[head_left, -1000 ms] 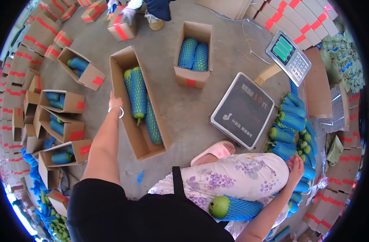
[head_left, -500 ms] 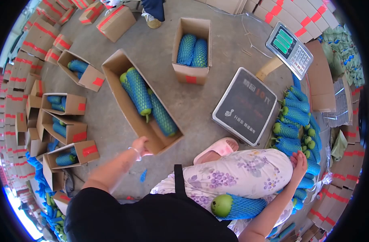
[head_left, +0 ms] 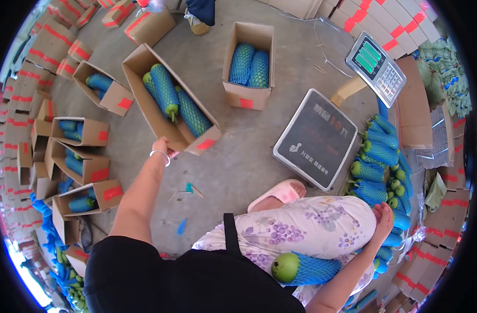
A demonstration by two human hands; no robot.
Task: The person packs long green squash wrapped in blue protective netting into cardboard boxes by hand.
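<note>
My left hand point(head_left: 166, 147) grips the near corner of a long open cardboard box point(head_left: 207, 142). Inside lie three green gourds in blue foam nets, one net-covered gourd point(head_left: 165, 91) resting on top of the others. By my right knee, my right hand point(head_left: 383, 216) has its fingers loosely curled and somewhat apart, with nothing visible in them. Another netted gourd point(head_left: 306, 268) lies across my lap, its bare green end facing left and my right forearm against its other end.
An open box point(head_left: 246, 96) with two netted gourds stands ahead. A platform scale point(head_left: 316, 138) with a lit display point(head_left: 371, 57) is at front right, beside a row of netted gourds point(head_left: 371, 169). Several filled boxes point(head_left: 100, 138) stand left. Someone's shoe point(head_left: 198, 26) shows at the top.
My left hand has pushed the long box away and to the left, uncovering small scraps on the floor. My right hand and the gourd on my lap stay nearly still.
</note>
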